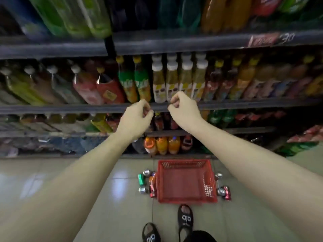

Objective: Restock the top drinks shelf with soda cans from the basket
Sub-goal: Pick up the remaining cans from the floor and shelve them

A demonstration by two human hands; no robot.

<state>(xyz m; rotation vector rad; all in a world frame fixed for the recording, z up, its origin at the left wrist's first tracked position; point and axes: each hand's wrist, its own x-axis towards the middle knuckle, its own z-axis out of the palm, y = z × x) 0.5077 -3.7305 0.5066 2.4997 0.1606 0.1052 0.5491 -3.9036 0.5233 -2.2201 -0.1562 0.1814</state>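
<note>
Shelves (70,109) of bottles behind basket (187,196). Basket on floor, nothing visible in it. Cans (148,182) lie outside, flanking it. Left hand (138,117), right hand (183,107) above basket: each grip curled, nothing held. Risk: feet kick loose cans, which roll off.

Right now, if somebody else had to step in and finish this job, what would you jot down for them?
Left hand: raised before the shelves, fingers curled, holding nothing visible.
Right hand: the same, beside it, apart from the left.
Red basket: on the floor by the feet, nothing in it.
Soda cans: a cluster on the floor against the basket's left side, a few more on its right.
Done: basket emptied, though the cans lie on the tiles; whether any reached the top shelf cannot be told.
Left: pick the cans up and stand them on the top drinks shelf.
</note>
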